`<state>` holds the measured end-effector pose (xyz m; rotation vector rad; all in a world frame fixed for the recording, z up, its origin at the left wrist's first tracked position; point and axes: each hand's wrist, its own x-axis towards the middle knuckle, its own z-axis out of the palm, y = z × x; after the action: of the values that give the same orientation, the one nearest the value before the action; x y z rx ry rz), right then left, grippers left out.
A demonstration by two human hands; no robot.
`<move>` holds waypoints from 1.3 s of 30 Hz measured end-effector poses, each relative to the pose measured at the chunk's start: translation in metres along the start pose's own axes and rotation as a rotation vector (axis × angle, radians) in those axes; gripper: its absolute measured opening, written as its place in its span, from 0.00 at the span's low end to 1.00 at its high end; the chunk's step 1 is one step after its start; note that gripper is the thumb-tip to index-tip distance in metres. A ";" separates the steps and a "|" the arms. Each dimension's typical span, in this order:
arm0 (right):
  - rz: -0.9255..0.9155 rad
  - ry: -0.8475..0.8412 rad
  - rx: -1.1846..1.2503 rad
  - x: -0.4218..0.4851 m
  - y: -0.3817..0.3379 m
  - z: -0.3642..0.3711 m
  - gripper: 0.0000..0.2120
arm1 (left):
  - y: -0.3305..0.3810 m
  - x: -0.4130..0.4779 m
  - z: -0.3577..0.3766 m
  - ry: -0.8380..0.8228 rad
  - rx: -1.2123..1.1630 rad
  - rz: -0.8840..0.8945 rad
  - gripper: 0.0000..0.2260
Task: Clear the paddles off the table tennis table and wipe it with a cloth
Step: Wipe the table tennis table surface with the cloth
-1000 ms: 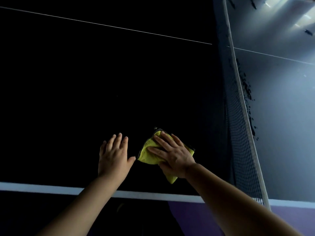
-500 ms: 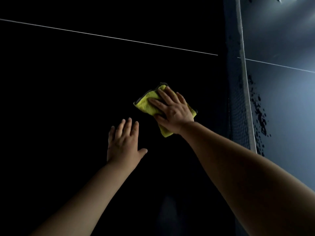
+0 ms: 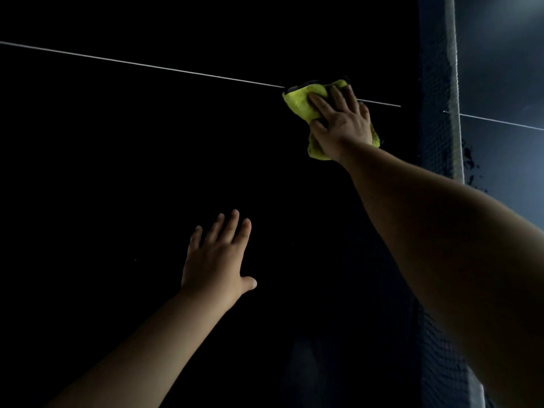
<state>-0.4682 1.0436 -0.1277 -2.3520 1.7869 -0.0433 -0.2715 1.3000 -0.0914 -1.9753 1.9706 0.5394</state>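
A folded yellow cloth (image 3: 300, 104) lies on the dark table tennis table (image 3: 117, 160), right at the white centre line (image 3: 147, 65). My right hand (image 3: 341, 122) presses flat on the cloth with straight fingers, arm stretched far forward. My left hand (image 3: 217, 254) rests flat on the table nearer to me, fingers spread, holding nothing. No paddle is in view.
The net (image 3: 438, 113) with its white top band runs up the right side, close to the cloth. Beyond it the other half of the table (image 3: 506, 83) looks lighter, with dark specks near the net.
My right hand has pushed the cloth away from me across the table, up to the centre line. My left hand has stayed flat on the table.
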 end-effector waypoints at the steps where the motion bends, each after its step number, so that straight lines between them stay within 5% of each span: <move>1: 0.040 -0.003 0.012 -0.002 -0.001 0.000 0.28 | 0.000 0.000 0.000 -0.008 -0.001 0.002 0.46; 13: 0.252 -0.060 0.068 -0.146 -0.034 0.008 0.30 | -0.004 -0.009 0.000 0.008 -0.071 0.004 0.45; 19: 0.282 -0.101 0.078 -0.254 -0.069 0.017 0.33 | 0.005 -0.051 0.016 0.217 -0.004 0.094 0.34; 39: 0.356 -0.148 0.044 -0.575 -0.172 0.062 0.35 | -0.014 -0.196 0.071 0.174 0.058 0.299 0.33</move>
<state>-0.4537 1.6462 -0.1081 -1.9197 2.0729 0.1359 -0.2594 1.5065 -0.0643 -1.7554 2.3807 0.3827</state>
